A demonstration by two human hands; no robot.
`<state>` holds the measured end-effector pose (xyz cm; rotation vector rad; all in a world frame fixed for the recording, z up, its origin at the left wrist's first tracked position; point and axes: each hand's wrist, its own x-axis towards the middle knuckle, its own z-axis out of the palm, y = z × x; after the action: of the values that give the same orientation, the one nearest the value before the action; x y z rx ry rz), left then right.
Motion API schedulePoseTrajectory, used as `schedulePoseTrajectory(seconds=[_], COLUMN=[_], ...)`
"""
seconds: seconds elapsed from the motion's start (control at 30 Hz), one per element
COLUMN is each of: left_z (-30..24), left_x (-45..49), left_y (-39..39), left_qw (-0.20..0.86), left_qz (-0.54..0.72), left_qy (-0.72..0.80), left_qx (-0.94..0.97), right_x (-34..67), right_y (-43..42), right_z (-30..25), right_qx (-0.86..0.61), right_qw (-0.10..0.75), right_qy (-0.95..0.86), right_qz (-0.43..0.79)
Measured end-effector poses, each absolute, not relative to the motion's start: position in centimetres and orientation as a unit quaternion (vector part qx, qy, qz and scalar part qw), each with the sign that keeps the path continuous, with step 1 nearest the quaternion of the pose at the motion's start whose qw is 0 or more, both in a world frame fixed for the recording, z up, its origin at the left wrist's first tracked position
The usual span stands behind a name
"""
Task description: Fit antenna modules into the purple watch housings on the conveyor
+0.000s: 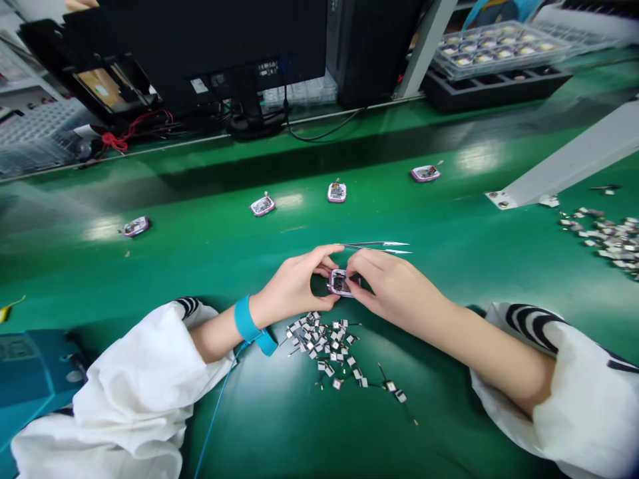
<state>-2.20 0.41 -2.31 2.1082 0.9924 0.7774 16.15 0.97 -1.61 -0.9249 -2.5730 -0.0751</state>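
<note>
In the middle of the head view, my left hand (294, 283) holds a small square device housing (338, 282) by its edges, between thumb and fingers. The housing has a purple rim, with dark electronics showing inside. My right hand (387, 279) is closed in a pinch over the housing's right side; what its fingertips hold is hidden. Just beyond the right knuckles are tweezers (384, 244) with their tips to the right; whether the hand touches them I cannot tell. Nearer to me lies a loose pile of small square modules (324, 342) with short dark cables.
Several similar housings (337, 192) stand in a spaced row farther back. A monitor (214, 46) stands behind them. On the right are a white metal bracket (564, 156), another heap of small parts (616, 239) and clear trays (499, 50). A blue cord (215, 412) trails from my left wrist strap.
</note>
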Motion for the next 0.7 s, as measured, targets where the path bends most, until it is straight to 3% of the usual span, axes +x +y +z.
schedulePoseTrajectory(seconds=[0.3, 0.43, 0.6, 0.7], left_z=[-2.4, -2.4, -2.5, -2.5], left_x=[-2.4, -2.3, -2.2, -2.2], left_y=[0.4, 0.4, 0.4, 0.3], left_qw=[0.351, 0.356, 0.346, 0.332], left_qz=[0.327, 0.332, 0.346, 0.355], left_qy=[0.379, 0.366, 0.376, 0.39], left_qx=[0.791, 0.793, 0.787, 0.782], right_x=[15.9, 16.0, 15.8, 15.7], right_y=[1.2, 1.7, 1.7, 1.3], right_z=[-0.8, -1.2, -2.0, -1.9], right_qx=[-0.24, -0.229, -0.275, -0.303], right_qw=[0.221, 0.243, 0.283, 0.263], right_qy=[-0.928, -0.926, -0.915, -0.911], right_qz=[-0.181, -0.174, -0.081, -0.098])
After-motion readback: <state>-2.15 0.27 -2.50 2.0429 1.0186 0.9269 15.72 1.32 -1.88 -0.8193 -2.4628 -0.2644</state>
